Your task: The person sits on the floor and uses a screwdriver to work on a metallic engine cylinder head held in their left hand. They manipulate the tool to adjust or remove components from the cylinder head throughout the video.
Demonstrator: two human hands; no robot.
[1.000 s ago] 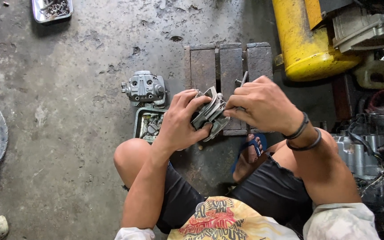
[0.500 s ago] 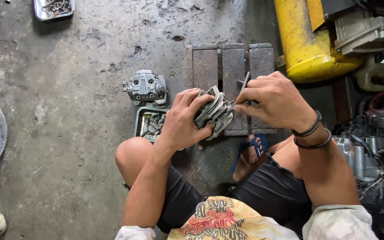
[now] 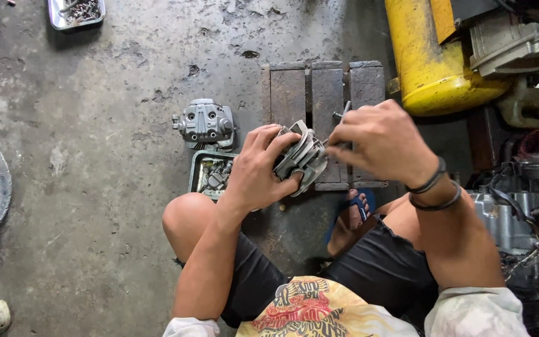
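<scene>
Left hand (image 3: pixel 258 170), head view: fingers curled around a finned grey engine cylinder (image 3: pixel 302 157), holding it above the near edge of a dark metal block (image 3: pixel 319 93) on the concrete floor (image 3: pixel 107 125). Right hand (image 3: pixel 378 140) is closed on a thin metal tool (image 3: pixel 343 111), its fingertips pinched at the cylinder's right side. Just left of the left hand, a green tray of small parts (image 3: pixel 210 175) lies on the floor, with a grey cylinder head cover (image 3: pixel 205 123) beyond it. A yellow tank (image 3: pixel 432 62) lies toward the far right, a tray of bolts (image 3: pixel 76 12) at the far left.
</scene>
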